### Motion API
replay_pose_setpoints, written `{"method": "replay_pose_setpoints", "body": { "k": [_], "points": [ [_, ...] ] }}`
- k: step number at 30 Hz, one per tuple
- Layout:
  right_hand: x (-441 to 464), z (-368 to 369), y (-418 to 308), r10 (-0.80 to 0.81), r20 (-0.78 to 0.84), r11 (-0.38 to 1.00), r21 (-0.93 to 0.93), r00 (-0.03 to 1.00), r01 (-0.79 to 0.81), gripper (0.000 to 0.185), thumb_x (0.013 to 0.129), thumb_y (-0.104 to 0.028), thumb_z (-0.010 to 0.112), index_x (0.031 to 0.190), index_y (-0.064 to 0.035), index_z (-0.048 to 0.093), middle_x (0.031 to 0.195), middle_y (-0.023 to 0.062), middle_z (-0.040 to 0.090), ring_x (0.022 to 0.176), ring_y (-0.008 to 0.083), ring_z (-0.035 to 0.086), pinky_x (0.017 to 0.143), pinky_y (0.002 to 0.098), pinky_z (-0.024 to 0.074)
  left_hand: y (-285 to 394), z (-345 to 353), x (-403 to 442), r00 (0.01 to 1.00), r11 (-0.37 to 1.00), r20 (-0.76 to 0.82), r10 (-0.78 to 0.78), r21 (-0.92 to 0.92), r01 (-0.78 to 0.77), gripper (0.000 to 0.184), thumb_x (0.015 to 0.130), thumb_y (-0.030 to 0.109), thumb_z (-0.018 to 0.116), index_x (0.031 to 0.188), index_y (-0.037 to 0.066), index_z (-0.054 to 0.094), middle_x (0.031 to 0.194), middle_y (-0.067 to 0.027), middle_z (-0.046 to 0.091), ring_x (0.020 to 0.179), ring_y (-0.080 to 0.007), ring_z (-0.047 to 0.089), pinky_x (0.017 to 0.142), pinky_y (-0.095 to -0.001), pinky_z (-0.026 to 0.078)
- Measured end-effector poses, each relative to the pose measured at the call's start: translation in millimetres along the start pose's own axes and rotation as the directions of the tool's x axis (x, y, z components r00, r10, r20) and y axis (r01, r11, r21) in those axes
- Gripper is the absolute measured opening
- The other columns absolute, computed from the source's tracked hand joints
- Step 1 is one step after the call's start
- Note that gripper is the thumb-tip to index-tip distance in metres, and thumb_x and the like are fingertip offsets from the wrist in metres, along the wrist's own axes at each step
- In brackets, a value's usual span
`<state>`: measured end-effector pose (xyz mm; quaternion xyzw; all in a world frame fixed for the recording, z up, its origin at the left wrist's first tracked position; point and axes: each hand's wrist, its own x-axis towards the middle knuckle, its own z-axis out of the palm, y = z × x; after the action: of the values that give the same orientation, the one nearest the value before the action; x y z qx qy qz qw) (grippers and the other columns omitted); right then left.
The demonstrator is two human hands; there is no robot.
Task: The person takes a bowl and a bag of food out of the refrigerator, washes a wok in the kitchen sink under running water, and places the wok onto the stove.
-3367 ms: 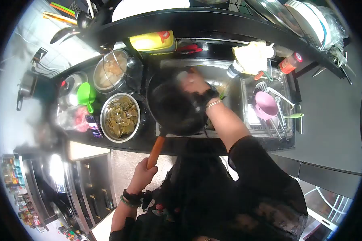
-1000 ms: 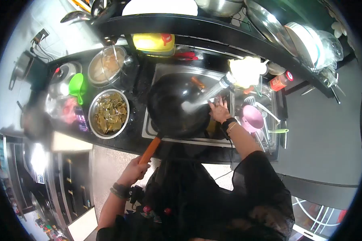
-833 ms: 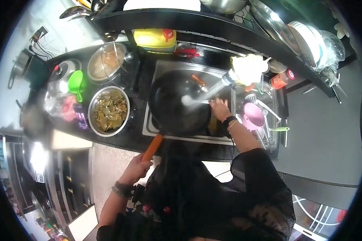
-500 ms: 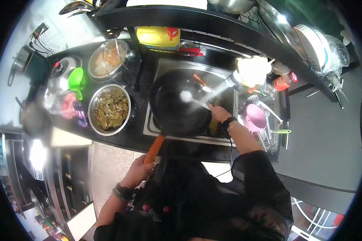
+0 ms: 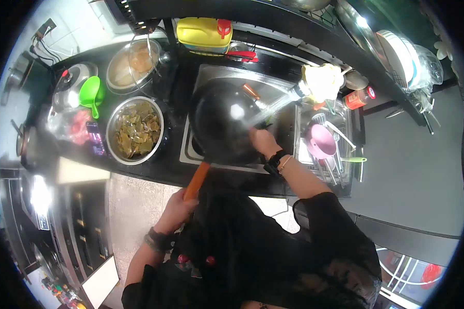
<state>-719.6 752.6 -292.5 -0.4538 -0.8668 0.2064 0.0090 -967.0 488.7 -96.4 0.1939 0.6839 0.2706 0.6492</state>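
A black wok (image 5: 216, 121) lies tilted over the metal sink (image 5: 211, 72), its orange-brown handle (image 5: 197, 181) pointing toward me. My left hand (image 5: 178, 211) is closed around the end of that handle. Over the wok's right side, my right hand (image 5: 263, 141) has its fingers curled down at the inner surface; what they hold is hidden or blurred. A stream of water (image 5: 278, 105) runs from the tap (image 5: 299, 91) into the wok beside my right hand. A bright white spot shows on the wok's inside.
Left of the sink stand a metal bowl of greenish-brown pieces (image 5: 136, 131), a lidded glass bowl (image 5: 123, 72), a green ladle-like scoop (image 5: 91, 92) and a phone (image 5: 95, 138). On the right, a drying rack holds a pink bowl (image 5: 322, 141) and utensils. A black shelf (image 5: 252, 18) overhangs the back.
My right hand has moved left and slightly up, farther over the wok. A pale stick-like shape at its fingers no longer shows. My left hand keeps its hold on the handle.
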Motion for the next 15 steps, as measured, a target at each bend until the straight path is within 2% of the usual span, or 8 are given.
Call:
{"method": "replay_pose_setpoints", "body": {
  "k": [3,6,8,9,10,12,14,15],
  "points": [
    [-12.9,-4.1,-12.1,0.031,0.033,0.988,0.149,0.999,-0.036,0.033,0.091,-0.022,0.048,0.120,-0.0091,0.057,0.082,0.0223,0.064,0.076,0.0418,0.062,0.069,0.0524,0.0478,-14.8,-1.6,9.2,0.998,0.998,-0.015,0.066,-0.017,-0.066,0.037,0.079,0.013,0.059,0.112,-0.004,0.055,0.072,-0.0027,0.056,0.063,-0.0117,0.054,0.056,-0.0262,0.043],
    [-45.1,-29.9,-41.2,-0.065,0.130,0.978,0.204,0.989,0.037,0.032,0.091,-0.023,0.049,0.118,-0.0088,0.059,0.081,0.0222,0.064,0.076,0.0410,0.061,0.069,0.0500,0.0482,-20.3,-2.5,14.9,0.996,0.995,-0.038,0.084,0.062,-0.082,0.037,0.079,0.012,0.059,0.111,-0.004,0.055,0.072,-0.0030,0.056,0.061,-0.0116,0.053,0.054,-0.0268,0.043],
    [-64.6,-55.5,-50.3,-0.165,0.292,0.933,0.355,0.942,0.054,0.033,0.091,-0.024,0.049,0.118,-0.0091,0.059,0.081,0.0222,0.064,0.077,0.0396,0.062,0.069,0.0475,0.0482,-18.1,-2.3,14.3,0.997,0.996,-0.027,0.072,0.053,-0.070,0.037,0.079,0.012,0.059,0.112,-0.004,0.055,0.072,-0.0030,0.056,0.061,-0.0114,0.053,0.054,-0.0268,0.042],
    [-72.9,-68.1,-47.2,-0.237,0.272,0.852,0.520,0.933,0.065,0.033,0.092,-0.025,0.048,0.118,-0.0090,0.060,0.085,0.0216,0.064,0.076,0.0387,0.062,0.068,0.0460,0.0479,-16.2,-2.4,12.8,0.998,0.997,-0.022,0.061,0.051,-0.060,0.038,0.079,0.012,0.058,0.113,-0.004,0.054,0.071,-0.0029,0.055,0.060,-0.0112,0.053,0.053,-0.0269,0.042],
    [-75.1,-79.4,-41.2,-0.234,0.276,0.849,0.526,0.932,0.057,0.033,0.092,-0.025,0.048,0.118,-0.0090,0.060,0.085,0.0216,0.064,0.076,0.0387,0.062,0.068,0.0460,0.0479,-13.6,-2.3,10.5,0.998,0.997,-0.021,0.052,0.054,-0.051,0.038,0.079,0.012,0.058,0.113,-0.004,0.054,0.071,-0.0029,0.055,0.060,-0.0112,0.053,0.053,-0.0269,0.042],
    [-60.7,-99.8,-25.9,-0.169,0.468,0.985,0.049,0.868,0.165,0.032,0.090,-0.020,0.049,0.118,-0.0072,0.059,0.086,0.0195,0.065,0.076,0.0362,0.063,0.066,0.0460,0.0485,-7.1,-1.3,6.8,0.999,0.999,-0.023,0.028,0.019,-0.027,0.037,0.079,0.011,0.058,0.113,-0.004,0.055,0.070,-0.0022,0.055,0.058,-0.0103,0.052,0.051,-0.0262,0.041],
    [-45.2,-107.3,-16.6,-0.058,0.400,0.961,-0.226,0.915,0.160,0.035,0.085,-0.014,0.052,0.119,-0.0056,0.055,0.082,0.0182,0.065,0.076,0.0342,0.064,0.064,0.0456,0.0501,-5.9,-1.0,5.6,1.000,1.000,-0.008,0.010,-0.008,-0.011,0.037,0.079,0.010,0.058,0.113,-0.003,0.055,0.070,-0.0016,0.054,0.056,-0.0095,0.051,0.049,-0.0255,0.040],
    [-27.2,-78.8,16.6,-0.166,0.265,0.933,-0.271,0.950,0.238,0.036,0.087,-0.019,0.051,0.122,-0.0113,0.053,0.074,0.0190,0.063,0.069,0.0353,0.064,0.058,0.0483,0.0492,-5.9,-0.8,6.0,1.000,0.999,0.002,-0.002,-0.040,0.003,0.036,0.079,0.010,0.058,0.113,-0.003,0.055,0.069,-0.0010,0.053,0.055,-0.0087,0.050,0.047,-0.0248,0.039]
  ]
}}
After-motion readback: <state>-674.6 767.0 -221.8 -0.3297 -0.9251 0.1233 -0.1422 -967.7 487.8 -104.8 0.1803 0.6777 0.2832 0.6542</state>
